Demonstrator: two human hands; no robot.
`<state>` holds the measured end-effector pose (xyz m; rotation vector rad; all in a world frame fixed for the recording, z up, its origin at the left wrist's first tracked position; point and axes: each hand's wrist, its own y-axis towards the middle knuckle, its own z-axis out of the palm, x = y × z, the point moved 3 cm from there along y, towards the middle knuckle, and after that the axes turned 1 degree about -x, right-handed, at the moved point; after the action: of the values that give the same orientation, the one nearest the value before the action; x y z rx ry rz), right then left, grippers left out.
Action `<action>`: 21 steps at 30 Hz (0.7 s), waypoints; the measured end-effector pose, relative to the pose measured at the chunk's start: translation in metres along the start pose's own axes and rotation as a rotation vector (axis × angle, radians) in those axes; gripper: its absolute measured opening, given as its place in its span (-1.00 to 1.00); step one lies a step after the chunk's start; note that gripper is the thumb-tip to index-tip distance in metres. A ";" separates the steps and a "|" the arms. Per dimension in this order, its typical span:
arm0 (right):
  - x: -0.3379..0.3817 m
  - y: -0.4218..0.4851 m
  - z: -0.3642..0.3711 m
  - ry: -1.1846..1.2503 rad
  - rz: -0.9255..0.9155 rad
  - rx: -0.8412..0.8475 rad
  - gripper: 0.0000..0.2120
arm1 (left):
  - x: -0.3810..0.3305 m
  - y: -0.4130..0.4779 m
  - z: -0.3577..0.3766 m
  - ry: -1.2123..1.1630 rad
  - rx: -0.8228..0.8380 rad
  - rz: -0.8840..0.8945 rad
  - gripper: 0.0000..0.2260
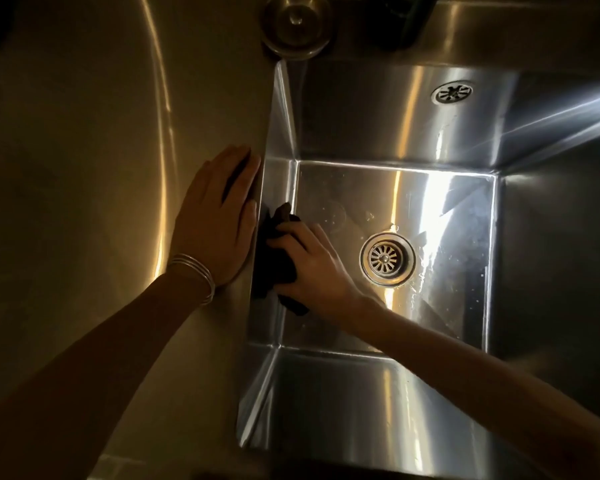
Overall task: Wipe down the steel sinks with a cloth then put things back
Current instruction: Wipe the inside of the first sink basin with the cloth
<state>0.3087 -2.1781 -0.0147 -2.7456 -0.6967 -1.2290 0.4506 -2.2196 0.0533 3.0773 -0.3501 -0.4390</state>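
cloth: dark, crumpled wad pressed on the sink's left inner wall, low near the floor | right hand: fingers curled round it, gripping | left hand: fingers flat, spread on the smooth desk by the rim | sink: square brushed steel, shiny, round slotted drain, wet specks

Glossy steel sink, dark cloth

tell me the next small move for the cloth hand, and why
Probably drag the dark cloth along the sink's left wall toward the far corner. The right hand presses it against that wall low down, the left hand braces flat on the counter, and the wall farther up looks not yet reached.
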 end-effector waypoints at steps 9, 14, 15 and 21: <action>-0.065 0.001 0.073 -0.112 0.365 0.455 -0.49 | 0.001 -0.002 0.000 -0.006 -0.018 0.024 -0.55; -0.029 -0.019 0.053 -0.038 0.288 0.290 -0.50 | 0.001 -0.003 0.001 -0.012 0.000 0.024 -0.56; -0.008 -0.034 0.042 0.019 0.213 0.217 -0.47 | 0.001 -0.002 0.001 -0.010 0.002 0.024 -0.56; 0.005 -0.063 0.057 0.085 0.286 0.341 -0.52 | -0.001 -0.001 -0.001 -0.019 0.004 0.029 -0.57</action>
<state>0.3247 -2.1070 -0.0586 -2.3970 -0.4367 -1.0478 0.4503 -2.2181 0.0539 3.0691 -0.3961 -0.4682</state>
